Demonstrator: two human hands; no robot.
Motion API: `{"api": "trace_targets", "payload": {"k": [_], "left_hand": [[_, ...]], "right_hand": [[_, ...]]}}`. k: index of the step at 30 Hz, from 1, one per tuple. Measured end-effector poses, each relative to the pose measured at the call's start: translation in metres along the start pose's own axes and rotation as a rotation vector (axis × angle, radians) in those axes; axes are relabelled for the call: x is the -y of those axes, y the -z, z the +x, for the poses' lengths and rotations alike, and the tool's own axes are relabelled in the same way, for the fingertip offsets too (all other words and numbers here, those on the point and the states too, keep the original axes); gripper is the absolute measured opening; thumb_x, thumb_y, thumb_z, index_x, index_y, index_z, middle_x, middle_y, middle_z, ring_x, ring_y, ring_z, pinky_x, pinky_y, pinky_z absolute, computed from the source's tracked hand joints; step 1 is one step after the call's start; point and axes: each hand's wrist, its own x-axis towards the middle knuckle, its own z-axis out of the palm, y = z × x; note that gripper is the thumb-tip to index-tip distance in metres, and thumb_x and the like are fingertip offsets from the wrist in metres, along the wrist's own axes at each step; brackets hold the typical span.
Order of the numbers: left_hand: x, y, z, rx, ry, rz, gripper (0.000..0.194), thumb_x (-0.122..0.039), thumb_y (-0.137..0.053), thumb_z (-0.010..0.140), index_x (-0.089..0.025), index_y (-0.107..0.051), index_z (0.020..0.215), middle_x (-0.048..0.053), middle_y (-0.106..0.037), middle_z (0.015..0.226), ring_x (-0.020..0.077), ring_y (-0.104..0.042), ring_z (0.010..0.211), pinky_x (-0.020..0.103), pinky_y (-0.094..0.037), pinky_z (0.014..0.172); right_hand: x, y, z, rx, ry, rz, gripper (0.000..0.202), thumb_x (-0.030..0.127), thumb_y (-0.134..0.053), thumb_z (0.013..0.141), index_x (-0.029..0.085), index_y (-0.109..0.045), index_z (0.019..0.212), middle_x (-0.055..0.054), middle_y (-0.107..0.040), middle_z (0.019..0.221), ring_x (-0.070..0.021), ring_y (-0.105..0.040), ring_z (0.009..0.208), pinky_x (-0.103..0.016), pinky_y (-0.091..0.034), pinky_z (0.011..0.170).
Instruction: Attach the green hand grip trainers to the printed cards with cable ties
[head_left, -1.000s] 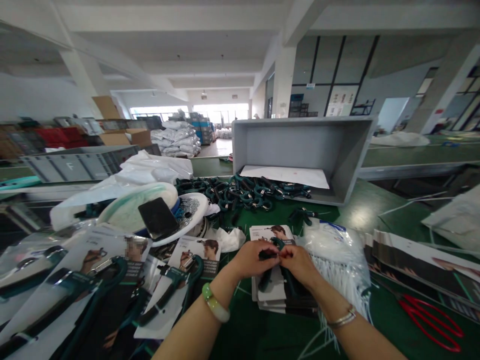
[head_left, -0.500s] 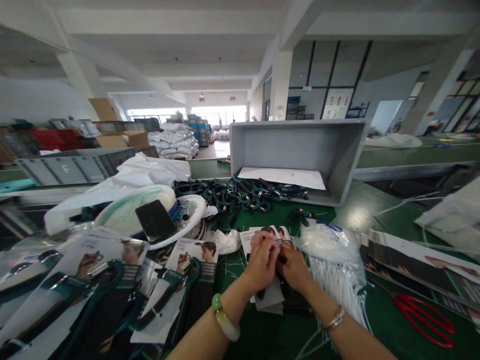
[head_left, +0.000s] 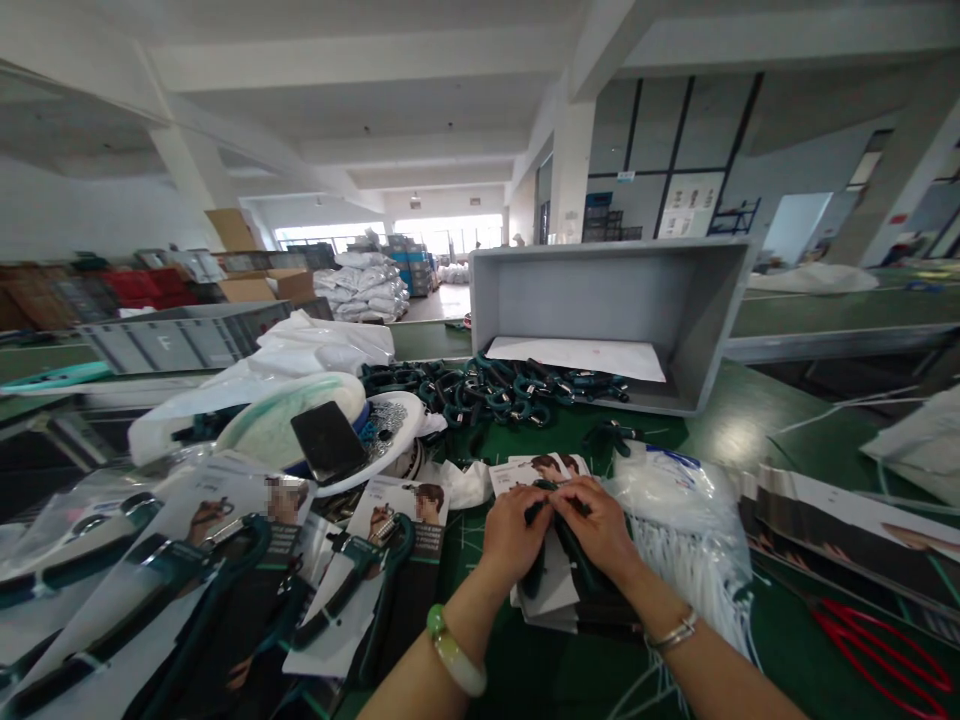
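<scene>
Left hand: the left hand (head_left: 516, 535) has its fingers curled in, tips nearly closed at the top of the tool; I cannot tell exactly what they pinch.
Right hand: the right hand (head_left: 595, 522) meets it from the right, thumb and forefinger drawn close; from here I cannot tell what lies between them.
Green tool: I see the dark green tool (head_left: 582, 562) under both hands, handles pointing near, over a stack of printed cards (head_left: 547, 590).
Right side: a plastic bag (head_left: 667, 475) with white ties (head_left: 686, 560) spilling near; farther right, more cards (head_left: 847, 525) and red scissors (head_left: 885, 645).
Left side: tools fastened to cards (head_left: 360, 575), and beyond them a black phone (head_left: 328, 440).
Far side: a heap of green tools (head_left: 499, 390) at the mouth of a tipped grey bin (head_left: 600, 295).
</scene>
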Motion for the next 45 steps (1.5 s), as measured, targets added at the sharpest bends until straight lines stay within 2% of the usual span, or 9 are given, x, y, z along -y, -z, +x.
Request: {"api": "trace_targets", "payload": {"k": [6, 12, 18, 22, 28, 33, 39, 43, 45], "left_hand": [[-0.004, -0.002, 0.002, -0.086, 0.038, -0.014, 0.014, -0.026, -0.056, 0.078, -0.026, -0.067, 0.086, -0.001, -0.066, 0.100, 0.0167, -0.057, 0.095, 0.032, -0.042, 0.089], [-0.011, 0.007, 0.000, 0.048, 0.175, 0.103, 0.019, -0.032, -0.054, 0.079, -0.029, -0.069, 0.090, -0.002, -0.062, 0.112, 0.0178, -0.057, 0.098, 0.030, -0.043, 0.087], [-0.010, 0.017, -0.002, 0.130, 0.173, 0.106, 0.040, -0.036, -0.061, 0.070, -0.032, -0.060, 0.110, 0.000, -0.056, 0.118, 0.0204, -0.053, 0.105, 0.031, -0.041, 0.091], [-0.006, 0.011, -0.004, 0.155, 0.170, 0.106, 0.045, -0.024, -0.059, 0.067, -0.026, -0.060, 0.112, 0.005, -0.052, 0.122, 0.0235, -0.049, 0.110, 0.036, -0.036, 0.098], [-0.005, 0.001, -0.002, 0.118, 0.277, 0.120, 0.055, -0.013, -0.054, 0.063, -0.030, -0.057, 0.115, 0.005, -0.046, 0.129, 0.0268, -0.041, 0.118, 0.042, -0.034, 0.098], [-0.005, 0.008, 0.003, 0.195, 0.268, 0.095, 0.051, -0.023, -0.060, 0.064, -0.031, -0.058, 0.114, 0.004, -0.048, 0.127, 0.0253, -0.041, 0.118, 0.041, -0.032, 0.100], [-0.003, 0.009, 0.001, 0.173, 0.188, 0.149, 0.047, -0.045, -0.065, 0.065, -0.031, -0.061, 0.110, 0.004, -0.053, 0.121, 0.0256, -0.046, 0.111, 0.039, -0.035, 0.097], [-0.004, 0.007, 0.000, 0.185, 0.185, 0.182, 0.036, -0.042, -0.059, 0.072, -0.032, -0.062, 0.106, 0.003, -0.054, 0.120, 0.0242, -0.047, 0.111, 0.038, -0.035, 0.097], [-0.005, 0.006, 0.001, 0.172, 0.197, 0.190, 0.037, -0.039, -0.058, 0.073, -0.033, -0.060, 0.110, 0.004, -0.052, 0.122, 0.0244, -0.047, 0.112, 0.039, -0.035, 0.097]], "right_hand": [[0.005, 0.005, 0.005, 0.054, 0.108, -0.125, 0.019, 0.027, -0.047, 0.085, 0.020, -0.062, 0.077, -0.008, -0.062, 0.087, -0.0200, -0.057, 0.089, -0.035, -0.044, 0.081], [0.018, 0.005, -0.011, -0.040, 0.170, -0.095, 0.014, 0.023, -0.047, 0.085, 0.020, -0.058, 0.077, -0.006, -0.059, 0.082, -0.0186, -0.056, 0.082, -0.032, -0.045, 0.075], [0.009, 0.013, -0.015, -0.163, -0.100, 0.008, 0.019, 0.033, -0.046, 0.086, 0.020, -0.056, 0.076, -0.003, -0.058, 0.078, -0.0170, -0.056, 0.075, -0.029, -0.045, 0.069], [0.019, 0.013, -0.008, 0.013, -0.186, 0.097, 0.023, 0.035, -0.040, 0.088, 0.020, -0.057, 0.083, -0.003, -0.062, 0.078, -0.0159, -0.057, 0.071, -0.027, -0.044, 0.066], [0.037, 0.010, -0.040, 0.230, 0.151, -0.244, 0.025, 0.024, -0.039, 0.088, 0.019, -0.054, 0.069, -0.003, -0.056, 0.066, -0.0152, -0.051, 0.065, -0.026, -0.037, 0.060], [0.034, 0.013, -0.058, 0.276, 0.151, -0.289, 0.021, 0.020, -0.039, 0.087, 0.019, -0.055, 0.073, -0.002, -0.057, 0.068, -0.0146, -0.052, 0.066, -0.026, -0.037, 0.061], [0.029, 0.015, -0.051, 0.194, 0.088, -0.140, 0.021, 0.024, -0.039, 0.088, 0.019, -0.057, 0.077, -0.002, -0.061, 0.072, -0.0147, -0.055, 0.069, -0.026, -0.041, 0.064], [0.029, 0.015, -0.050, 0.090, -0.110, 0.003, 0.021, 0.029, -0.041, 0.088, 0.020, -0.056, 0.078, -0.002, -0.062, 0.074, -0.0136, -0.057, 0.068, -0.023, -0.043, 0.062], [0.032, 0.012, -0.051, 0.073, -0.124, -0.009, 0.021, 0.030, -0.041, 0.088, 0.019, -0.055, 0.076, -0.002, -0.060, 0.071, -0.0135, -0.056, 0.066, -0.023, -0.042, 0.061]]}}
